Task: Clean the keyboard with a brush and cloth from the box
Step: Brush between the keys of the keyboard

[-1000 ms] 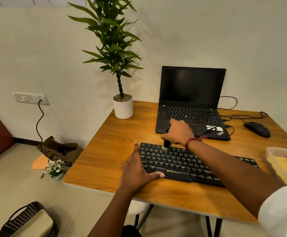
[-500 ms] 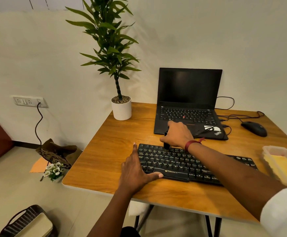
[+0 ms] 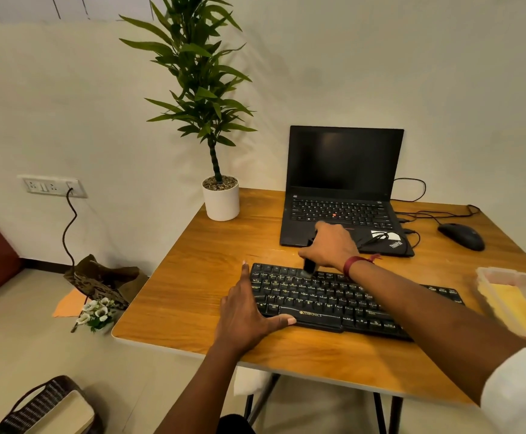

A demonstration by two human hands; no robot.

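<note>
Likely light and stiff, the brush (image 3: pixel 308 265) sits clamped in the right grip (image 3: pixel 330 245), eleven o'clock on the keyboard (image 3: pixel 333 297) — left grip (image 3: pixel 245 311), fingers flat, braces it.

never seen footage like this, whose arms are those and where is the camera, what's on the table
There is no machine here: the arms belong to a person, and the picture comes from a wide-angle camera worn on their head, looking forward and down. The left hand lies flat on the wooden table against the left end of a black keyboard. The right hand grips a small dark brush with its bristles on the upper key rows. Behind stand an open laptop with a dark screen, a potted plant to its left and a mouse to its right. At the right edge sits a clear box holding what looks like a yellow cloth.
</note>
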